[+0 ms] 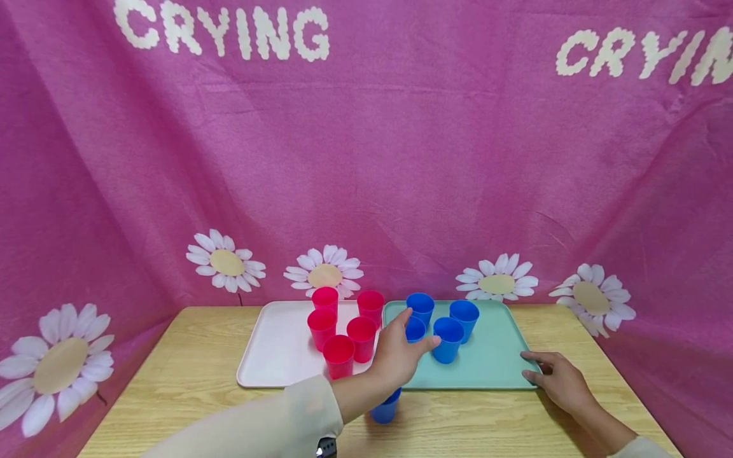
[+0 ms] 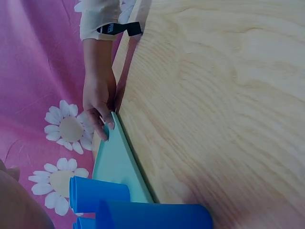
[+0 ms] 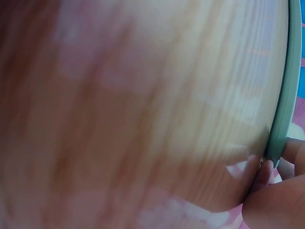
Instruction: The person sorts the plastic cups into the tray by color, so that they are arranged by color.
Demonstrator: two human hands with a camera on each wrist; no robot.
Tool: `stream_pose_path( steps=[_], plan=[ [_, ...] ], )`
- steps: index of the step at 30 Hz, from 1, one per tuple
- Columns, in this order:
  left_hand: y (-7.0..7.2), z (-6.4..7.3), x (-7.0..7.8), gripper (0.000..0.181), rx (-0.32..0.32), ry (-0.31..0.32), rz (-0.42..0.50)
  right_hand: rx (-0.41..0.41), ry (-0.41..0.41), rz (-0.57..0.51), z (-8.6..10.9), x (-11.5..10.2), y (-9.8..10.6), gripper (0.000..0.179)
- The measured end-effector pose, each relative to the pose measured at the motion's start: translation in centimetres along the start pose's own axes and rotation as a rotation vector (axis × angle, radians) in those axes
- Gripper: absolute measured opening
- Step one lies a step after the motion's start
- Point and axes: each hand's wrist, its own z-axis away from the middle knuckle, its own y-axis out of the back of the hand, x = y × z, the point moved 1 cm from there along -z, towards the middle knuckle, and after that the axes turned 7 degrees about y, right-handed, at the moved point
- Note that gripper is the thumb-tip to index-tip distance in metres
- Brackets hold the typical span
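My left hand [image 1: 397, 353] reaches over the left side of the green tray [image 1: 492, 362], index finger and thumb spread around a blue cup [image 1: 415, 329] that the hand partly hides. The fingers look extended, not curled round it. Other blue cups [image 1: 448, 340] stand close by on the same tray, mouths up. My right hand [image 1: 558, 381] pinches the tray's front right corner; in the right wrist view its fingers [image 3: 291, 152] lie on either side of the green rim. One more blue cup [image 1: 385, 408] stands on the table below my left forearm.
To the left lies a white tray [image 1: 269, 356], side by side with the green one, with several red cups [image 1: 338, 356] on its right half. Both trays rest on a wooden table [image 1: 172, 381]. A pink cloth with daisies [image 1: 366, 191] hangs behind and at the sides.
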Motion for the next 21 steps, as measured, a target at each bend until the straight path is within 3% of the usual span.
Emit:
stream_pose_path(
  steps=[7,14,21],
  plan=[
    [1.5,0.9,-1.1,0.080,-0.034,-0.008,0.014,-0.008,-0.001,-0.007,0.0,0.0,0.0,0.045],
    [2.7,1.8,-2.0,0.083,-0.042,0.038,0.004,-0.009,-0.013,-0.009,0.0,-0.1,-0.1,0.045],
    [3.7,2.9,-2.7,0.086,-0.063,0.026,-0.004,-0.002,-0.016,-0.014,-0.1,0.0,-0.1,0.045]
  ],
)
